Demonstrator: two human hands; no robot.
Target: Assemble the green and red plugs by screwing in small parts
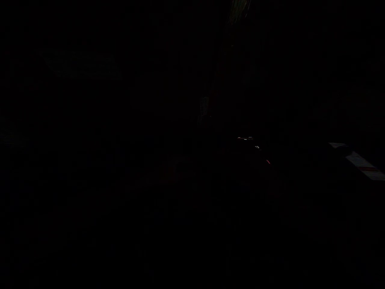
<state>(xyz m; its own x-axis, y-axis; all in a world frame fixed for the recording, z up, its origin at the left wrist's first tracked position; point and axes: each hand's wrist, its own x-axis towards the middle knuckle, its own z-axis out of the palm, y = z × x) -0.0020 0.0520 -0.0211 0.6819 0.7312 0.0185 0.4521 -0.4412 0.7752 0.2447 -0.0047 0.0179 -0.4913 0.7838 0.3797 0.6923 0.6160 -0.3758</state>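
Note:
Nearly the whole head view is black, and neither my left hand nor my right hand can be made out in it. At the right edge a pale grey strip (361, 161) with a dark red band across it shows faintly. Right of the middle are small lit marks (245, 138) in white and red, with a short red streak (268, 161) below them. What these belong to is too dark to tell.
A dim grid-like shape (204, 105) stands near the middle. At the top edge there is a faint greenish patch (238, 10). A barely visible grey panel (84, 64) lies at the upper left.

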